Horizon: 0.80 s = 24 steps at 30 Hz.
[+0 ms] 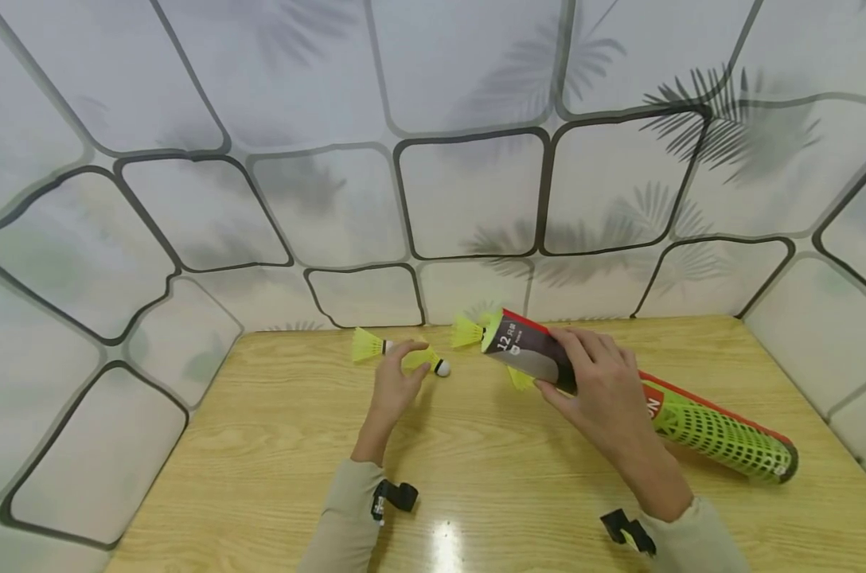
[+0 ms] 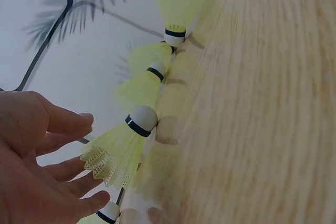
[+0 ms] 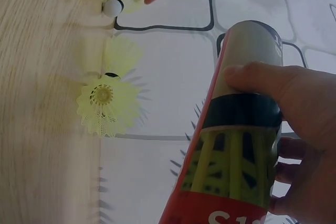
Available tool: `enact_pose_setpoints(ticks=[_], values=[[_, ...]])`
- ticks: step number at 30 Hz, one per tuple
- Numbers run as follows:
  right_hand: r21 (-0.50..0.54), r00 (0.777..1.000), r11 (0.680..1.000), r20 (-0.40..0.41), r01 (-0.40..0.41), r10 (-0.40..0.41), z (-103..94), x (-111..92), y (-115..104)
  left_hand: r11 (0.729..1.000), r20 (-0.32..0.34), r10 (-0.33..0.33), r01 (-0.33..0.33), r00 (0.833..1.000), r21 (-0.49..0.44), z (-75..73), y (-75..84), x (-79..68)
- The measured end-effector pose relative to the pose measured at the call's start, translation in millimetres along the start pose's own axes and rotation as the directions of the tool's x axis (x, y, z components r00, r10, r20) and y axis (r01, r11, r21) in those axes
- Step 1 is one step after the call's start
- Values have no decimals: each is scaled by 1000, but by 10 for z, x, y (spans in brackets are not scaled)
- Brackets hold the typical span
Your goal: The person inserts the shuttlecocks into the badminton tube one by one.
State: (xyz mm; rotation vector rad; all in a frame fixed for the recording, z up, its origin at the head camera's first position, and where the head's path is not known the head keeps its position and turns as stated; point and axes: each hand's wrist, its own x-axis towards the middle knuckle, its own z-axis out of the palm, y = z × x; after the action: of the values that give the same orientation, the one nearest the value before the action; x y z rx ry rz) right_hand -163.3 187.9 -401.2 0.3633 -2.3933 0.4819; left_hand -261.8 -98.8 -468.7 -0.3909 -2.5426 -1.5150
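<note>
My right hand [image 1: 605, 390] grips a long badminton shuttlecock tube [image 1: 719, 436] by its grey and black end section, thumb on one side and fingers on the other. The tube slants, its near end toward the right and its mouth toward the left. My left hand [image 1: 397, 382] is beside a yellow shuttlecock with a white cork [image 1: 442, 368]. In the left wrist view the spread fingers lie at the skirt of this shuttlecock [image 2: 118, 150], thumb and fingertips apart. Another shuttlecock [image 1: 367, 345] lies just left of that hand.
More yellow shuttlecocks lie near the tube's mouth, one behind it [image 1: 466, 332] and one partly hidden beneath it [image 1: 520, 380]. The wooden table [image 1: 275, 446] meets a patterned backdrop [image 1: 469, 199] at its back and sides.
</note>
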Motion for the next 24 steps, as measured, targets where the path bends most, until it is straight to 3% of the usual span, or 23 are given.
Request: enact_pose_setpoints(ticks=[5, 13, 24], values=[[2, 1000, 1000, -5, 8, -8, 52, -9, 27, 999, -6, -38, 38, 999, 1, -4, -22, -1], [4, 1000, 1000, -6, 9, -9, 80, 1, 38, 998, -74, -51, 49, 996, -24, -47, 18, -13], [14, 1000, 1000, -17, 23, -23, 128, 43, 61, 996, -148, 29, -41, 989, -78, -183, 226, 9]])
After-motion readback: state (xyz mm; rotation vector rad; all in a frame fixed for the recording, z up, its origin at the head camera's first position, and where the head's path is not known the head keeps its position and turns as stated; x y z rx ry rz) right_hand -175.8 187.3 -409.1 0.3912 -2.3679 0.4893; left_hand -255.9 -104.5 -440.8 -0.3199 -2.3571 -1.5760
